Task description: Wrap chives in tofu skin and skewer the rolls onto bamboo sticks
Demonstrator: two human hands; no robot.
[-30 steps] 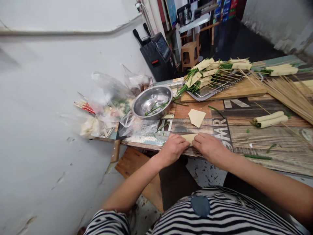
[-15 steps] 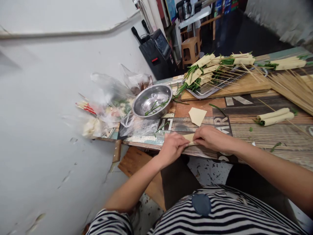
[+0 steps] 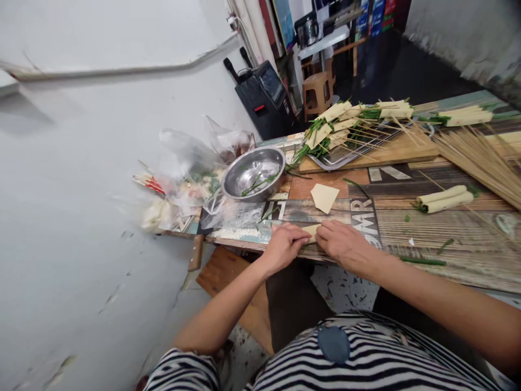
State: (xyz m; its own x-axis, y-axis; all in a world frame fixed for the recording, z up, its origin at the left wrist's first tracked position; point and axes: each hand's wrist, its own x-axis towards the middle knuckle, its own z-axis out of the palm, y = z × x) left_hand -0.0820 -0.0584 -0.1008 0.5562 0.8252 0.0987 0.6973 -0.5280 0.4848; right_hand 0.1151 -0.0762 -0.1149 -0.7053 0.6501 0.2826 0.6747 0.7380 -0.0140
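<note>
Near the table's front edge, a pale yellow tofu-skin roll lies between my hands. My left hand pinches its left end, and my right hand has its fingers closed over the right end. Both hands hide much of the roll. Just beyond them lies a flat, angular piece of tofu skin. To the right, a pair of finished rolls with green ends sits across a thin skewer. A green stalk rests by my right forearm.
A steel bowl holding a few green stalks stands at the left, beside plastic bags. Farther back, a metal tray of skewered rolls rests on a wooden board. Many bamboo skewers lie at right. A knife handle juts over the front edge.
The view has shifted slightly. My right hand's fingers have moved a little left along the roll, and the sheet looks more tightly rolled. Both hands keep hold of it.
</note>
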